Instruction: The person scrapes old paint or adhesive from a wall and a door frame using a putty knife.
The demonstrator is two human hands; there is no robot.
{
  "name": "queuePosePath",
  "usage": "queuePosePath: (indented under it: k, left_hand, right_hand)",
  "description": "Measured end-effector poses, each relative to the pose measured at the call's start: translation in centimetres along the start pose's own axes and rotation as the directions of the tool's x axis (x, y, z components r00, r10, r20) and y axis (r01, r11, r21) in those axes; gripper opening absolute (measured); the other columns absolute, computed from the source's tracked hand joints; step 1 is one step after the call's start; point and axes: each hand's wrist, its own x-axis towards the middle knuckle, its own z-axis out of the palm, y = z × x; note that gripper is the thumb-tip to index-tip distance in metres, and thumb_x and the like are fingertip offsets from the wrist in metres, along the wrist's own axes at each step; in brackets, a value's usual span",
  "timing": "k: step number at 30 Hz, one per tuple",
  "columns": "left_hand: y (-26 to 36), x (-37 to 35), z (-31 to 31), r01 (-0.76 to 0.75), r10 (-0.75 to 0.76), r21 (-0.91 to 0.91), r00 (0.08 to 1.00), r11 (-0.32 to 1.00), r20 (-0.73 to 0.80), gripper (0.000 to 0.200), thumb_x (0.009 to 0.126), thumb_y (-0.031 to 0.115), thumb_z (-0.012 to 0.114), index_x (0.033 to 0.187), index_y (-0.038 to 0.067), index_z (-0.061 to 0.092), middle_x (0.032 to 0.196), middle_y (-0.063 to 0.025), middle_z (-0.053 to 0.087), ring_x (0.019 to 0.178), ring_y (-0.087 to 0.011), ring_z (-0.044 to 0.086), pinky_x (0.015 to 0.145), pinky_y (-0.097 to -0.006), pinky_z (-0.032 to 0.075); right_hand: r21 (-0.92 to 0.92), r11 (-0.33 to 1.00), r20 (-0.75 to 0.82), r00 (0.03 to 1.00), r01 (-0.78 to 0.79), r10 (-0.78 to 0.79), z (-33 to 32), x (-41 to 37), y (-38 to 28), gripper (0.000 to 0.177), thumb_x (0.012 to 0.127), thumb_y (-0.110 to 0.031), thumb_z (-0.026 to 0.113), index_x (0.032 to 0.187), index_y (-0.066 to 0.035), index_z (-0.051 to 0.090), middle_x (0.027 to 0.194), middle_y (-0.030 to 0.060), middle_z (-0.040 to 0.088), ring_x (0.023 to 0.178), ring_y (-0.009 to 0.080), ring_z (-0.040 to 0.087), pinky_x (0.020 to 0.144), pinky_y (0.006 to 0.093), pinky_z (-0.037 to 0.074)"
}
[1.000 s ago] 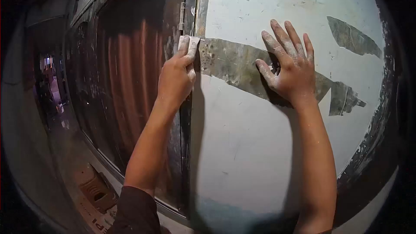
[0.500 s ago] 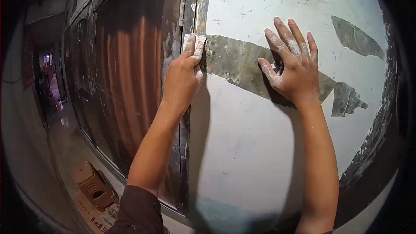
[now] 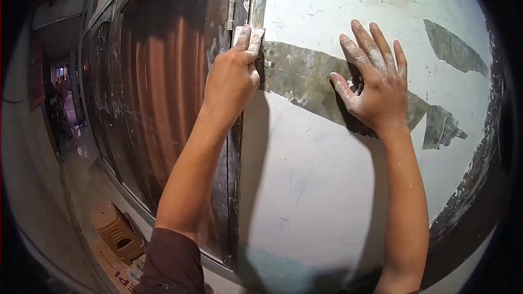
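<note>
My left hand point(image 3: 231, 79) is closed around a small flat white piece point(image 3: 260, 33) that looks like folded sandpaper, powdered with dust. Its fingers press the piece to the left edge of the white panel point(image 3: 316, 179), beside the dark door frame and just under the hinge point(image 3: 231, 12). My right hand point(image 3: 379, 90) lies with fingers spread over a grey-green bare strip point(image 3: 302, 76) that crosses the panel. White dust coats the fingers of both hands. My left palm is turned away, so most of the piece is hidden.
To the left stands a dark wooden door point(image 3: 103, 76) with a reddish-brown curtain point(image 3: 163, 87) behind its pane. A brown plastic stool point(image 3: 114, 228) sits low on the floor, next to a printed cardboard sheet point(image 3: 111, 267). More grey patches point(image 3: 455, 49) mark the panel's right side.
My left hand has slid upward along the panel's edge with the white piece. My right hand keeps its place on the panel, while the whole view has shifted slightly.
</note>
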Motion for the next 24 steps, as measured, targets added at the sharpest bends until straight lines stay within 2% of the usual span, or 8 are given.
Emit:
queuePosePath:
  k: [1, 4, 12, 14, 17, 20, 21, 24]
  left_hand:
    - [0.2, 0.2, -0.3, 0.064, -0.063, -0.007, 0.997, 0.998, 0.046, 0.045, 0.078, -0.009, 0.058, 0.121, -0.004, 0.071, 0.152, -0.0163, 0.052, 0.125, -0.0414, 0.062, 0.108, -0.0381, 0.050]
    - [0.0, 1.0, -0.1, -0.017, 0.018, 0.021, 1.000, 1.000, -0.016, 0.044, 0.079, -0.007, 0.059, 0.121, -0.004, 0.071, 0.153, -0.0153, 0.052, 0.124, -0.0414, 0.062, 0.108, -0.0386, 0.050]
    - [0.4, 2.0, -0.6, 0.017, -0.017, 0.063, 1.000, 0.998, 0.000, 0.037, 0.080, -0.003, 0.060, 0.114, -0.004, 0.075, 0.147, -0.0137, 0.058, 0.111, -0.0417, 0.070, 0.102, -0.0393, 0.053]
    - [0.0, 2.4, -0.5, -0.010, 0.010, 0.047, 1.000, 0.999, -0.003, 0.039, 0.079, -0.002, 0.061, 0.115, -0.004, 0.075, 0.145, -0.0170, 0.059, 0.114, -0.0427, 0.069, 0.103, -0.0394, 0.053]
    - [0.4, 2.6, -0.8, 0.031, -0.031, 0.017, 0.999, 0.999, -0.009, 0.040, 0.077, -0.001, 0.062, 0.115, -0.003, 0.075, 0.129, -0.0293, 0.066, 0.113, -0.0447, 0.068, 0.102, -0.0405, 0.052]
    - [0.6, 2.9, -1.2, 0.014, -0.014, 0.050, 1.000, 0.999, -0.006, 0.040, 0.076, -0.001, 0.063, 0.114, -0.003, 0.075, 0.124, -0.0305, 0.067, 0.112, -0.0451, 0.068, 0.102, -0.0406, 0.053]
    - [1.0, 3.3, -1.6, 0.049, -0.053, 0.080, 0.998, 0.996, 0.046, 0.039, 0.078, -0.001, 0.062, 0.115, -0.003, 0.075, 0.128, -0.0288, 0.066, 0.113, -0.0453, 0.068, 0.103, -0.0407, 0.052]
    - [0.7, 3.8, -1.0, 0.020, -0.020, 0.039, 1.000, 0.999, -0.007, 0.037, 0.081, -0.001, 0.059, 0.114, -0.003, 0.075, 0.132, -0.0264, 0.064, 0.114, -0.0454, 0.067, 0.104, -0.0408, 0.051]
  right_hand:
    - [0.002, 1.000, -0.002, 1.000, -0.002, 0.002, 0.1, 0.0, 0.0, 0.056, 0.088, -0.049, 0.073, 0.141, -0.030, 0.063, 0.162, -0.0063, 0.047, 0.153, 0.0190, 0.036, 0.129, 0.0504, 0.022]
    - [0.007, 1.000, -0.010, 1.000, 0.001, -0.001, 0.1, 0.0, 0.0, 0.056, 0.088, -0.049, 0.073, 0.141, -0.031, 0.063, 0.161, -0.0067, 0.047, 0.153, 0.0190, 0.036, 0.129, 0.0505, 0.022]
    - [0.025, 1.000, 0.012, 1.000, 0.013, -0.013, -0.2, 0.0, 0.1, 0.059, 0.088, -0.042, 0.077, 0.144, -0.027, 0.062, 0.163, -0.0046, 0.047, 0.154, 0.0216, 0.037, 0.127, 0.0530, 0.023]
    - [0.015, 1.000, 0.009, 1.000, 0.008, -0.008, -0.1, 0.0, 0.1, 0.060, 0.088, -0.044, 0.077, 0.144, -0.028, 0.062, 0.162, -0.0050, 0.047, 0.153, 0.0215, 0.037, 0.127, 0.0529, 0.023]
    - [0.021, 1.000, 0.001, 1.000, 0.010, -0.010, -0.1, 0.0, 0.1, 0.061, 0.087, -0.045, 0.078, 0.144, -0.029, 0.062, 0.162, -0.0053, 0.047, 0.153, 0.0215, 0.037, 0.127, 0.0530, 0.024]
    - [0.002, 1.000, -0.009, 1.000, 0.004, -0.004, 0.1, 0.1, 0.1, 0.057, 0.089, -0.053, 0.072, 0.140, -0.030, 0.063, 0.160, -0.0069, 0.048, 0.152, 0.0185, 0.037, 0.130, 0.0496, 0.021]
    - [0.008, 1.000, -0.008, 1.000, -0.001, 0.001, 0.1, -0.1, 0.0, 0.057, 0.089, -0.053, 0.072, 0.140, -0.030, 0.063, 0.161, -0.0076, 0.048, 0.152, 0.0182, 0.037, 0.130, 0.0497, 0.021]
    - [0.026, 1.000, 0.026, 1.000, -0.003, 0.003, -0.2, 0.0, 0.0, 0.060, 0.088, -0.045, 0.077, 0.144, -0.028, 0.062, 0.162, -0.0058, 0.047, 0.153, 0.0213, 0.037, 0.128, 0.0532, 0.023]
